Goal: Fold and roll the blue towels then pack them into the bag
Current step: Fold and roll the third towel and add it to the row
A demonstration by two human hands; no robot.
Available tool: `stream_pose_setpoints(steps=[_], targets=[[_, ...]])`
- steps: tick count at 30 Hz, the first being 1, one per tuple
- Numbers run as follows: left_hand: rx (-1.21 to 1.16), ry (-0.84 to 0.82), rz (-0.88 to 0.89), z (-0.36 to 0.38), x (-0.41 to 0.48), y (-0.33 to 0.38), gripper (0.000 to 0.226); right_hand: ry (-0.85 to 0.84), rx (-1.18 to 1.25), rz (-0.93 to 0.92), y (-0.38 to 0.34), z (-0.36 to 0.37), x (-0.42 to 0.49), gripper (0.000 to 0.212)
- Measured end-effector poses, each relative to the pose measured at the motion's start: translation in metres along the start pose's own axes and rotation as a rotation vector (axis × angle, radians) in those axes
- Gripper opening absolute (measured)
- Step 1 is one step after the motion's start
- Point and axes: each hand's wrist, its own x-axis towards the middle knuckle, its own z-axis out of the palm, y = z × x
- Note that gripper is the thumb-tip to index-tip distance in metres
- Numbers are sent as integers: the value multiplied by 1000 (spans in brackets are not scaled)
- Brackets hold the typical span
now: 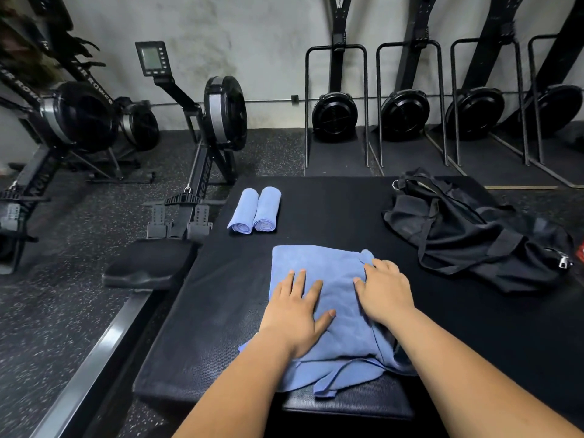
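Observation:
A blue towel (335,273) lies partly folded on the black mat (331,210), its near edge bunched with loose corners. My left hand (297,308) presses flat on its left half, fingers spread. My right hand (384,289) lies on the right half, fingers bent over a raised fold at the towel's right edge. Two rolled blue towels (255,210) rest side by side at the mat's far left. The black bag (467,229) lies slumped at the mat's far right, its straps loose and a zipper pull at its right end.
Rowing machines (202,128) stand to the left, one with its rail and black seat (148,267) right beside the mat's left edge. Upright machines with fan wheels (335,115) line the back wall. Speckled rubber floor (63,311) surrounds the mat.

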Motion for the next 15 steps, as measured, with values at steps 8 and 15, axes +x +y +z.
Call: stream_pose_setpoints(steps=[8, 15], targets=[[8, 127, -19, 5, -2, -1, 84, 170, -119, 82, 6, 24, -3, 50], [68, 138, -26, 3, -7, 3, 84, 120, -116, -83, 4, 30, -8, 48]])
